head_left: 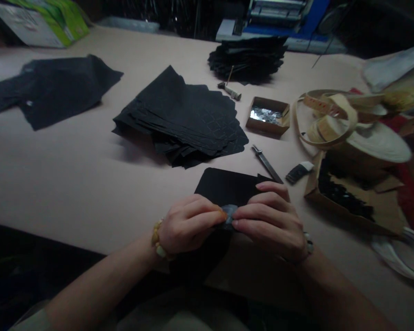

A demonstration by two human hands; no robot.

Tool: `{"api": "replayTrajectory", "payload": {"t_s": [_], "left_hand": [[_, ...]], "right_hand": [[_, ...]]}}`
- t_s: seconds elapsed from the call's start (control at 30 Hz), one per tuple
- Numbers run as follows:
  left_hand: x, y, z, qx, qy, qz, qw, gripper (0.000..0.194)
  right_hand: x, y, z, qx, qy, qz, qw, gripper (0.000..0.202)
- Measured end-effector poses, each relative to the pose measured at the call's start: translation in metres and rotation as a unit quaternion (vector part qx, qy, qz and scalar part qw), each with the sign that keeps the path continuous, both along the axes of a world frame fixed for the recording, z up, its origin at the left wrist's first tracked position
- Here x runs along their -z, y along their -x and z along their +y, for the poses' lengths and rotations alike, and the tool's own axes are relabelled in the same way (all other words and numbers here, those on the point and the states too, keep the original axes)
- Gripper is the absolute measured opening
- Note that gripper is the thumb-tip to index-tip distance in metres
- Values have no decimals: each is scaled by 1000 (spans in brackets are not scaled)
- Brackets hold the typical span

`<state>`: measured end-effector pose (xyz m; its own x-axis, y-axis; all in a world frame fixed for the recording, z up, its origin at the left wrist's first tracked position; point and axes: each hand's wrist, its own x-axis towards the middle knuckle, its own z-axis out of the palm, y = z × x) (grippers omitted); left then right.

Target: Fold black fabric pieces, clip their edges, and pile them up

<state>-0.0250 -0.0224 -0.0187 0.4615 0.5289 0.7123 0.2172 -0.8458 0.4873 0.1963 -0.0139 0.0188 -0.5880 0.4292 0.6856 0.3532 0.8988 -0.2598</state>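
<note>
A small greyish, shiny piece (229,212) sits between my fingertips, over a black fabric panel (224,184) near the table's front edge. My left hand (193,223) pinches the piece from the left with thumb and forefinger; a beaded bracelet circles that wrist. From the right, my right hand (272,220) presses thumb and forefinger on the same piece, its other fingers curled above the panel. The panel's lower part hangs past the table edge. Just beyond my right hand lies a narrow metal tool (266,163). The piece's exact shape is partly hidden by my fingers.
A fanned stack of black fabric (193,115) lies ahead, another stack (248,57) behind it. Black cloth (62,87) is at left. Toward the right are a small box of shiny pieces (267,126), rolled straps (331,119) and a cardboard box of black parts (382,211).
</note>
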Motion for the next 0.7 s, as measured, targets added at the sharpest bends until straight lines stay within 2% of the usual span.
{"api": "replayTrajectory", "payload": {"t_s": [0.27, 0.5, 0.6, 0.7], "left_hand": [[-14, 9, -1, 13, -83, 91, 992, 20], [-5, 9, 2, -12, -86, 81, 993, 20], [-6, 10, 6, -36, -140, 134, 980, 22], [-16, 11, 10, -47, -220, 196, 954, 13]], "right_hand": [[-6, 1, -4, -10, -8, -32, 999, 19], [-7, 3, -4, -30, 2, -27, 999, 21], [-5, 3, -3, -30, 3, -17, 999, 21], [-3, 2, -3, -25, -5, 7, 1000, 21]]}}
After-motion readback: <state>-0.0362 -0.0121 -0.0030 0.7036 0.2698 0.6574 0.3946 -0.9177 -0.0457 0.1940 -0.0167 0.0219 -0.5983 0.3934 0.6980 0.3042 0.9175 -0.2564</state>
